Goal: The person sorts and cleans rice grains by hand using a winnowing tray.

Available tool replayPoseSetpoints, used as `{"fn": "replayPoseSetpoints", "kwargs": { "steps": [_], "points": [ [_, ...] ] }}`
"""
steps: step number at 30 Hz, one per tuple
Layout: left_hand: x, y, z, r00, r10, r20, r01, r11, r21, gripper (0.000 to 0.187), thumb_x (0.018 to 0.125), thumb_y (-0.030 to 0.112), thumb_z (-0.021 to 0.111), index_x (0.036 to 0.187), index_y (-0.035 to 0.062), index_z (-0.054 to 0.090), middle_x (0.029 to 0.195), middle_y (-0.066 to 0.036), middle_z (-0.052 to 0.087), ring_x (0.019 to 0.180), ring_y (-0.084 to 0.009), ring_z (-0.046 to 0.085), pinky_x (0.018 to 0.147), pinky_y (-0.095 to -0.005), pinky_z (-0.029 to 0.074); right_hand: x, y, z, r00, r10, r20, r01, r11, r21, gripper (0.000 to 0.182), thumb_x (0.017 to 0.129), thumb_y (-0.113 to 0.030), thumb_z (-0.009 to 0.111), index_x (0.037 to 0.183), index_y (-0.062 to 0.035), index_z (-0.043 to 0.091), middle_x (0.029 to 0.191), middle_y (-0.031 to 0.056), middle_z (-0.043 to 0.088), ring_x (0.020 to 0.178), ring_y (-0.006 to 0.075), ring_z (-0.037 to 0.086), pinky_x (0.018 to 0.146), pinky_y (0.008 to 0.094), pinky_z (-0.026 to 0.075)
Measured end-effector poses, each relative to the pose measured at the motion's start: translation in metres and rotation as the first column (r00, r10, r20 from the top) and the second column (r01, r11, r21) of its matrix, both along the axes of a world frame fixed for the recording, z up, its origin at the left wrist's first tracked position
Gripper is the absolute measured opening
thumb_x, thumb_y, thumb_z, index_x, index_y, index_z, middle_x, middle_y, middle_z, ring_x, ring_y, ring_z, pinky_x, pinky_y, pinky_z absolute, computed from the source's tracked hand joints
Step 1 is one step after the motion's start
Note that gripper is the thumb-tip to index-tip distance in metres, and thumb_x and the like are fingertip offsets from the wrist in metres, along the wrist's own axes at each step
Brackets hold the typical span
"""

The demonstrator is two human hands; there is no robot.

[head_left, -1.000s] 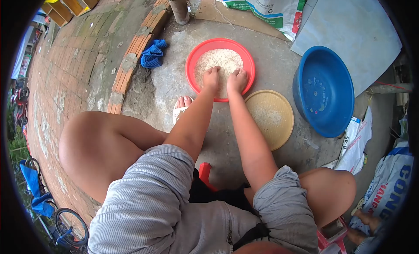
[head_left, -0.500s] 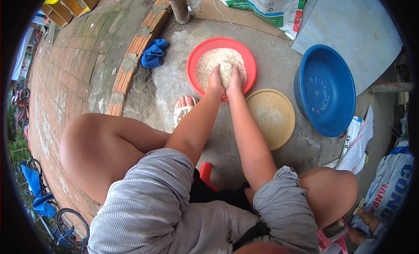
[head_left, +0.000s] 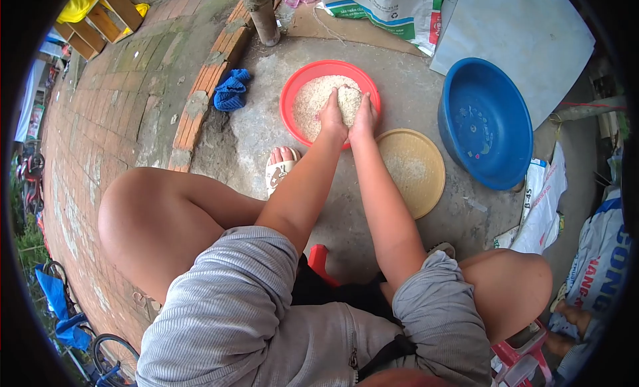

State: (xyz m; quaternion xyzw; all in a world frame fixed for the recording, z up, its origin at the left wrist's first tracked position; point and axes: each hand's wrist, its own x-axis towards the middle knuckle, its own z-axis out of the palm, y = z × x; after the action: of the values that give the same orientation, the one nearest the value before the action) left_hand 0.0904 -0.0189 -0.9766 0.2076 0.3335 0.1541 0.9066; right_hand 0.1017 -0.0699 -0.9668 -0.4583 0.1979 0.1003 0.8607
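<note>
Both my hands are cupped together over the right side of a red plastic basin [head_left: 287,111]. Pale grains that look like uncooked rice [head_left: 311,99] cover its bottom. My left hand [head_left: 333,117] and my right hand [head_left: 363,119] hold a heaped scoop of the rice [head_left: 349,102] between them. The fingers curve round the heap, and their undersides are hidden. Just right of my right wrist, a round tan woven tray [head_left: 426,187] lies on the concrete with a thin scatter of grains on it.
A large blue tub [head_left: 459,131] stands to the right, near a pale flat slab [head_left: 526,47]. Printed sacks [head_left: 406,24] lie at the back and right. A blue cloth [head_left: 230,91] sits by the brick edging [head_left: 200,101]. Another person's feet [head_left: 566,327] show at lower right.
My cupped hands have shifted towards the right side of the basin, and more of the heaped rice shows between them. The whole view has moved slightly.
</note>
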Motion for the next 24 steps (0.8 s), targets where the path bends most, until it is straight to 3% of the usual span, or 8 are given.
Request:
{"fn": "replayPoseSetpoints", "kwargs": {
  "steps": [6, 10, 13, 17, 19, 22, 23, 24],
  "points": [
    [-0.006, -0.04, 0.012, 0.984, -0.146, 0.102, 0.149, 0.988, -0.029, 0.034, 0.091, 0.026, 0.054, 0.112, -0.0005, 0.055, 0.103, -0.014, 0.062, 0.085, -0.024, 0.063, 0.08, -0.0378, 0.052, -0.007, -0.041, 0.008, 0.993, -0.111, -0.038, 0.113, 0.991, 0.066, 0.044, 0.095, -0.037, 0.045, 0.111, 0.0023, 0.055, 0.108, 0.0122, 0.06, 0.093, 0.0205, 0.061, 0.079, 0.0332, 0.052],
    [-0.015, -0.083, 0.011, 0.953, -0.284, 0.102, 0.286, 0.958, -0.005, 0.029, 0.092, 0.027, 0.053, 0.103, 0.0015, 0.062, 0.09, -0.011, 0.065, 0.081, -0.0223, 0.063, 0.074, -0.0364, 0.053, -0.015, -0.086, -0.013, 0.968, -0.238, -0.075, 0.244, 0.966, 0.085, 0.045, 0.094, -0.037, 0.044, 0.113, 0.0026, 0.053, 0.11, 0.0138, 0.059, 0.093, 0.0243, 0.062, 0.079, 0.0362, 0.053],
    [-0.023, -0.116, -0.001, 0.924, -0.376, 0.072, 0.378, 0.925, -0.018, 0.033, 0.093, 0.031, 0.05, 0.106, 0.0027, 0.062, 0.095, -0.011, 0.063, 0.084, -0.0235, 0.062, 0.077, -0.0389, 0.052, -0.027, -0.123, -0.026, 0.955, -0.263, -0.136, 0.292, 0.917, 0.274, 0.051, 0.096, -0.041, 0.035, 0.114, 0.0032, 0.052, 0.111, 0.0168, 0.059, 0.1, 0.0297, 0.06, 0.086, 0.0427, 0.05],
    [-0.035, -0.15, -0.015, 0.912, -0.41, 0.009, 0.406, 0.9, -0.16, 0.032, 0.092, 0.03, 0.051, 0.096, 0.0011, 0.064, 0.088, -0.012, 0.064, 0.077, -0.0245, 0.063, 0.073, -0.0391, 0.053, -0.045, -0.164, -0.043, 0.932, -0.286, -0.22, 0.345, 0.888, 0.303, 0.053, 0.096, -0.04, 0.027, 0.115, 0.0031, 0.052, 0.112, 0.0192, 0.058, 0.104, 0.0323, 0.057, 0.09, 0.0464, 0.047],
    [-0.039, -0.162, -0.021, 0.912, -0.411, -0.02, 0.394, 0.887, -0.24, 0.035, 0.092, 0.032, 0.051, 0.094, -0.0006, 0.063, 0.089, -0.013, 0.064, 0.076, -0.026, 0.062, 0.072, -0.0413, 0.054, -0.051, -0.181, -0.055, 0.94, -0.26, -0.221, 0.338, 0.797, 0.501, 0.054, 0.095, -0.038, 0.023, 0.118, 0.0023, 0.051, 0.114, 0.02, 0.057, 0.107, 0.0337, 0.055, 0.093, 0.047, 0.044],
    [-0.035, -0.168, -0.025, 0.867, -0.479, -0.134, 0.456, 0.873, -0.17, 0.033, 0.092, 0.031, 0.051, 0.092, 0.0003, 0.064, 0.09, -0.014, 0.063, 0.075, -0.0253, 0.062, 0.07, -0.0402, 0.053, -0.044, -0.207, -0.076, 0.942, -0.241, -0.234, 0.323, 0.838, 0.44, 0.055, 0.094, -0.036, 0.021, 0.12, 0.0029, 0.049, 0.115, 0.0205, 0.056, 0.105, 0.0344, 0.056, 0.093, 0.045, 0.044],
    [-0.029, -0.167, -0.027, 0.847, -0.508, -0.154, 0.497, 0.861, -0.106, 0.031, 0.092, 0.027, 0.049, 0.09, 0.001, 0.065, 0.085, -0.013, 0.064, 0.069, -0.0241, 0.061, 0.066, -0.0377, 0.053, -0.042, -0.217, -0.084, 0.93, -0.267, -0.252, 0.339, 0.887, 0.313, 0.049, 0.094, -0.034, 0.033, 0.12, 0.004, 0.05, 0.114, 0.0196, 0.057, 0.101, 0.0332, 0.058, 0.092, 0.0426, 0.045],
    [-0.024, -0.165, -0.027, 0.844, -0.512, -0.159, 0.502, 0.859, -0.102, 0.031, 0.092, 0.027, 0.049, 0.09, 0.001, 0.065, 0.085, -0.013, 0.064, 0.069, -0.0241, 0.061, 0.066, -0.0377, 0.053, -0.035, -0.233, -0.096, 0.928, -0.27, -0.255, 0.344, 0.883, 0.318, 0.049, 0.094, -0.034, 0.033, 0.12, 0.004, 0.05, 0.114, 0.0196, 0.057, 0.101, 0.0332, 0.058, 0.092, 0.0426, 0.045]
  ]
}}
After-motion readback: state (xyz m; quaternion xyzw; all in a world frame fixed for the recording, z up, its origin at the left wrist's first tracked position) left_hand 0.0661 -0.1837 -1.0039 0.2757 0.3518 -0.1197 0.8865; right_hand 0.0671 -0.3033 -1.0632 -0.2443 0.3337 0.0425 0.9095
